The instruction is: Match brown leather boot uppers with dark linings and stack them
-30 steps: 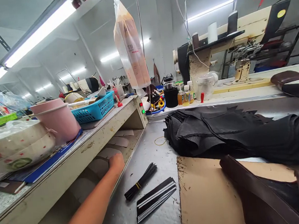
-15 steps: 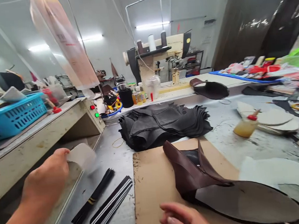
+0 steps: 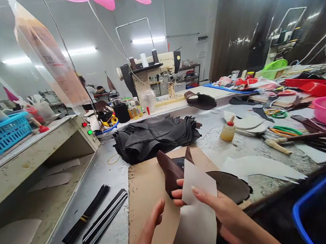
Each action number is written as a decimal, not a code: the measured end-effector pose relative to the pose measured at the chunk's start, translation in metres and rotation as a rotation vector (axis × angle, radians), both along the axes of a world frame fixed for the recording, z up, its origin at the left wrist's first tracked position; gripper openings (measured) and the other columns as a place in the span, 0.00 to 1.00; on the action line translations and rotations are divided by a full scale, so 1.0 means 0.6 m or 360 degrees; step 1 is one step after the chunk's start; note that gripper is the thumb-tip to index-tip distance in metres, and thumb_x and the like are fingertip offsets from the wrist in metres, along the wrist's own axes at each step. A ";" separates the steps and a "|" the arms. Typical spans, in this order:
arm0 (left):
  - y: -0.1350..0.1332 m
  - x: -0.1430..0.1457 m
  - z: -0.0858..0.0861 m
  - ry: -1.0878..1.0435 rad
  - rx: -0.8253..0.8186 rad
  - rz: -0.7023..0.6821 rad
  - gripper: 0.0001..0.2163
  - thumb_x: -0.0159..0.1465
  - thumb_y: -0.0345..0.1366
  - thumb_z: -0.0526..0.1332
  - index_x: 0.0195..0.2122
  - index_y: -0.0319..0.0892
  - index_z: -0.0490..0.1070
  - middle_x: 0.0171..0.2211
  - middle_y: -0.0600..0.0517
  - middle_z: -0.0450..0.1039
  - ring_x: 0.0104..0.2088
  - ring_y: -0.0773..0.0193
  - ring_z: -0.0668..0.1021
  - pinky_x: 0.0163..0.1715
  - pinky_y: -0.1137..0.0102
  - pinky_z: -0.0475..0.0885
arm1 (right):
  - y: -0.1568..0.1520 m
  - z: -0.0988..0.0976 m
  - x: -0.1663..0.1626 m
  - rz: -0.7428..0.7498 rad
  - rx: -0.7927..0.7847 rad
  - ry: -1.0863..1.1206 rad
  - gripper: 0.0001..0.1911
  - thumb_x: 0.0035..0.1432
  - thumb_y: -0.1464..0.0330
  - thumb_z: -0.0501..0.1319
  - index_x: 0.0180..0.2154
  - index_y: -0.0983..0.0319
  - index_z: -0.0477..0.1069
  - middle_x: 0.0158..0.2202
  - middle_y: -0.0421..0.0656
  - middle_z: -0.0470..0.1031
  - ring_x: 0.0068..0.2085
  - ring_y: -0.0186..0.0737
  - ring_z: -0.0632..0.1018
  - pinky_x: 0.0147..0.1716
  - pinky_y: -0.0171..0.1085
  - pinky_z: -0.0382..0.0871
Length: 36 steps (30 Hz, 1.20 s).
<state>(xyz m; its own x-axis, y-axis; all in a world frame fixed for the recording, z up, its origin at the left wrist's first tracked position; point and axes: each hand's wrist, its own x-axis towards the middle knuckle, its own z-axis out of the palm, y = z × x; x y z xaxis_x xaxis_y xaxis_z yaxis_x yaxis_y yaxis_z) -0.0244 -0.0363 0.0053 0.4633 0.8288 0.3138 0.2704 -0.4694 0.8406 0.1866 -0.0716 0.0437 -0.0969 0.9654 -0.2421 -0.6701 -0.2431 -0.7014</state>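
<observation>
My right hand (image 3: pixel 208 199) pinches a thin off-white sheet piece (image 3: pixel 199 177) between its thumb and fingers. A second, larger off-white piece (image 3: pixel 198 228) hangs just below it, against the same hand. Left of these, my left hand (image 3: pixel 149 232) has its thumb raised apart from its fingers; the lower fingers are partly cut off by the picture's edge. Behind the sheets, a dark brown leather shoe upper (image 3: pixel 169 170) lies on the brown cardboard (image 3: pixel 142 198), partly covered by the sheet and my right hand.
Beyond the cardboard is a stack of black leather pieces (image 3: pixel 155 135). Bundled black strips (image 3: pixel 87 214) and black-and-white strips (image 3: pixel 104 222) lie to the left. A glue bottle (image 3: pixel 227 131) stands at right. White pieces (image 3: pixel 16 235) lie on the left shelf. A sewing machine (image 3: pixel 148 72) stands behind.
My left hand has come from the left shelf side to the front middle, and the pale piece it held has left that spot. My right hand now holds a white piece. The view has turned right.
</observation>
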 end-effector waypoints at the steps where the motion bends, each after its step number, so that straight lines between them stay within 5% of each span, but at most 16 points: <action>1: -0.004 0.023 0.001 -0.0064 -0.0315 0.0030 0.24 0.57 0.53 0.61 0.53 0.53 0.71 0.50 0.52 0.76 0.45 0.56 0.79 0.42 0.71 0.75 | -0.008 -0.003 -0.001 -0.0005 0.0030 -0.0008 0.26 0.53 0.57 0.66 0.51 0.62 0.70 0.46 0.51 0.78 0.48 0.49 0.77 0.48 0.45 0.68; 4: -0.013 0.077 0.009 -0.0197 -0.1009 0.0025 0.23 0.55 0.55 0.62 0.44 0.45 0.78 0.39 0.48 0.81 0.37 0.56 0.80 0.37 0.70 0.75 | -0.023 -0.014 0.006 -0.0086 0.0129 -0.0268 0.25 0.54 0.55 0.65 0.50 0.60 0.71 0.45 0.48 0.78 0.48 0.48 0.76 0.48 0.43 0.68; 8: -0.013 0.095 0.006 -0.0263 -0.1151 0.0058 0.24 0.50 0.56 0.66 0.42 0.44 0.78 0.32 0.49 0.80 0.34 0.58 0.79 0.33 0.71 0.72 | -0.027 -0.030 0.030 -0.0122 0.0191 -0.0898 0.22 0.54 0.52 0.63 0.36 0.66 0.76 0.31 0.45 0.77 0.32 0.41 0.75 0.30 0.36 0.67; 12: -0.014 0.092 0.000 -0.0288 -0.1201 0.0094 0.25 0.48 0.56 0.67 0.42 0.44 0.78 0.31 0.50 0.80 0.34 0.59 0.78 0.33 0.72 0.72 | -0.026 -0.039 0.036 -0.0081 0.0230 -0.0963 0.22 0.55 0.51 0.61 0.31 0.67 0.73 0.25 0.41 0.71 0.27 0.34 0.67 0.27 0.33 0.61; 18: -0.020 0.101 0.000 -0.0271 -0.1145 0.0155 0.24 0.50 0.56 0.65 0.41 0.44 0.78 0.33 0.49 0.79 0.34 0.59 0.78 0.32 0.72 0.71 | -0.015 -0.046 0.034 -0.0028 0.0240 -0.1092 0.22 0.55 0.52 0.59 0.25 0.65 0.68 0.22 0.38 0.63 0.25 0.32 0.61 0.24 0.32 0.56; 29: 0.005 0.113 -0.021 -0.0060 -0.0803 0.0169 0.17 0.58 0.51 0.60 0.35 0.43 0.78 0.29 0.50 0.77 0.31 0.60 0.77 0.31 0.72 0.73 | -0.004 -0.075 0.036 -0.0058 0.0319 -0.1478 0.12 0.58 0.62 0.58 0.29 0.64 0.71 0.28 0.40 0.72 0.30 0.38 0.68 0.28 0.33 0.61; 34: 0.042 0.091 -0.049 0.0109 -0.0355 0.0640 0.22 0.52 0.46 0.66 0.47 0.43 0.73 0.41 0.47 0.76 0.36 0.57 0.78 0.40 0.63 0.74 | 0.013 -0.096 0.072 -0.0040 0.0326 -0.1568 0.16 0.59 0.59 0.55 0.30 0.63 0.73 0.28 0.41 0.74 0.31 0.42 0.71 0.30 0.35 0.63; 36: 0.064 0.099 -0.053 0.0058 -0.0257 0.0766 0.22 0.50 0.44 0.66 0.45 0.42 0.74 0.40 0.46 0.76 0.37 0.54 0.77 0.41 0.59 0.73 | 0.028 -0.100 0.073 0.0047 0.0341 -0.1534 0.15 0.59 0.60 0.55 0.32 0.63 0.75 0.30 0.41 0.76 0.33 0.44 0.74 0.32 0.36 0.65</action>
<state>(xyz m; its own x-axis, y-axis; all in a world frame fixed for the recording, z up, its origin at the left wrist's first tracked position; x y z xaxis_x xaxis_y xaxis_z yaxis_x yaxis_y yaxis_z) 0.0348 0.0024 -0.0266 0.0250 0.9876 0.1548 0.4546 -0.1491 0.8781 0.2307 -0.0546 -0.0162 0.0249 0.9984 -0.0505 0.2153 -0.0547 -0.9750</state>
